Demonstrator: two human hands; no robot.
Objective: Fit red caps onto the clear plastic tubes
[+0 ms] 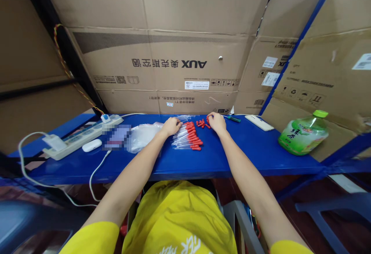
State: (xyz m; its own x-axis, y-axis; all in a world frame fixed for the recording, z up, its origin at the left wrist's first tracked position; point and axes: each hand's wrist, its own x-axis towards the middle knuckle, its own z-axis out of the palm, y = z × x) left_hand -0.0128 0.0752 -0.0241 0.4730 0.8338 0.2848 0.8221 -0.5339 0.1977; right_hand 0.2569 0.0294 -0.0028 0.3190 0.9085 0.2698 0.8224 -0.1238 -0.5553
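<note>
Head view: we sit at a blue tabletop (pixel 269 153) that runs across the middle of the frame, with both bare hands stretched out over it. Just below the frame's centre lies a pile of slender clear tubes with red bulb-shaped caps (pixel 188 137), the red ends pointing to the right. Above it, by the back edge, lie slender clear tubes without caps (pixel 188 117), and to its upper right is a small cluster of loose red caps (pixel 201 123).

Our left hand (pixel 172 126) is at the upper left of the pile, its fingers curled near the clear ends; we cannot tell whether they grip a tube. Our right hand (pixel 216 122) is at the right side of the loose caps, fingers bent downward over them; we cannot tell whether they pinch one.

Left of the pile, partly behind our left forearm, we see flat clear plastic bags (pixel 142 136). Just right of our right hand lies a screwdriver with a green handle (pixel 233 119), then a white rectangular phone (pixel 259 122). A green-labelled clear plastic bottle with a bright green cap (pixel 303 135) is at the frame's right.
</note>
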